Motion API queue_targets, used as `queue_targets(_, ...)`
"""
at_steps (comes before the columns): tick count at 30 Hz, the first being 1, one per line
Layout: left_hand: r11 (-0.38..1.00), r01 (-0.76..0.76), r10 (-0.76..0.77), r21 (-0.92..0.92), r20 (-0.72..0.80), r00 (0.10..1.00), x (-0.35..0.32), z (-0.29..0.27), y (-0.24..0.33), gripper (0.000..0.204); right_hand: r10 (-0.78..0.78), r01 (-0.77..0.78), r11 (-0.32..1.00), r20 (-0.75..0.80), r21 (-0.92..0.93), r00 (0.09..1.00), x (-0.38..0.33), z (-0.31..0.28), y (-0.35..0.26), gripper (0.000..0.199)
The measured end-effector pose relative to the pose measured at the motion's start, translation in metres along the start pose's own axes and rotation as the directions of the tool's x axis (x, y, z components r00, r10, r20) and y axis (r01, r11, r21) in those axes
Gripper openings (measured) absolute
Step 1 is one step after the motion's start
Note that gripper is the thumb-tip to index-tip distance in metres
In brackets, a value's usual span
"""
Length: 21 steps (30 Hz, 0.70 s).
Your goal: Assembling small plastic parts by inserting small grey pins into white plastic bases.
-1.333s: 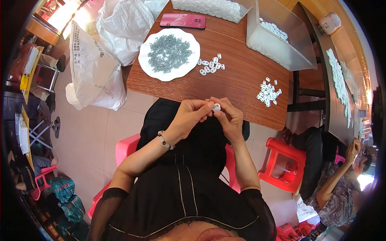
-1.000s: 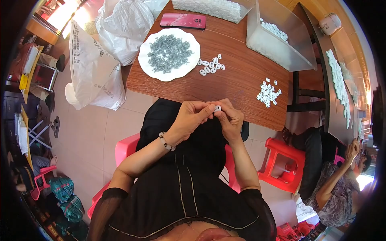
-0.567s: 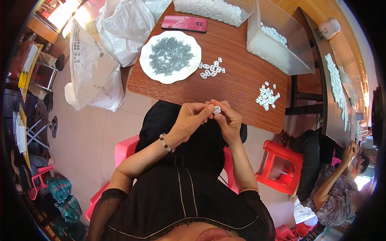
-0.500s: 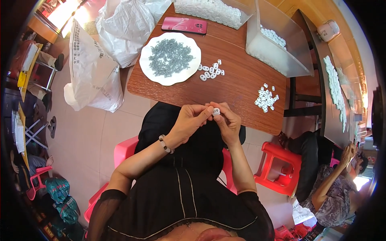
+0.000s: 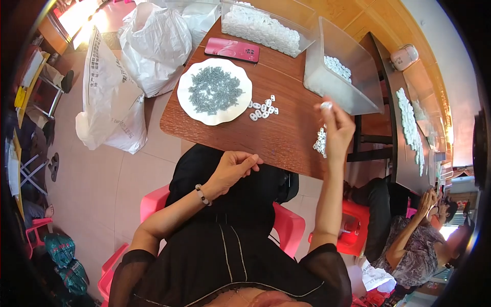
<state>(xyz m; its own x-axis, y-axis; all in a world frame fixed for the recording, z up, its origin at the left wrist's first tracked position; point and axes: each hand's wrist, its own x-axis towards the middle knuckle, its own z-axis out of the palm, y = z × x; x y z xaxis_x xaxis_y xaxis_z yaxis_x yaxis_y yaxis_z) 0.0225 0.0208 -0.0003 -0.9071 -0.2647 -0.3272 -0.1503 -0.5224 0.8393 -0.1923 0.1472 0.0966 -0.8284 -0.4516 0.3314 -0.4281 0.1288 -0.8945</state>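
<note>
My right hand (image 5: 337, 133) is raised over the right side of the brown table (image 5: 286, 134), pinching a small white plastic piece (image 5: 326, 105) between thumb and fingertips. Below that hand, partly covered by it, lies a pile of small white pieces with dark holes (image 5: 320, 142). At the table's front edge my left hand (image 5: 232, 173) is closed, thumb against curled fingers; whatever it may hold is hidden. A few oval two-holed white pieces (image 5: 263, 108) lie mid-table, beside a scalloped white plate (image 5: 244, 108) full of small slim grey pieces.
A pink phone (image 5: 231, 49) lies behind the plate. Two clear bins of white pieces, one long (image 5: 266, 43) and one tilted (image 5: 341, 84), stand at the back. White sacks (image 5: 115, 97) are at left. At right, another person (image 5: 417, 248) sits by a dark table.
My hands have parted. The right one has moved right and up with the white piece, over the table; the left has shifted slightly down and left. The view has tilted a little.
</note>
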Motion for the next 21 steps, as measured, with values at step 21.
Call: queue_targets(21, 0.999, 0.047, -0.047, -0.011, 0.059, 0.997, 0.000, -0.013, -0.006, 0.026, -0.342, 0.386, 0.770, 0.182, -0.508, 0.922, 0.035, 0.024, 0.029, 0.009)
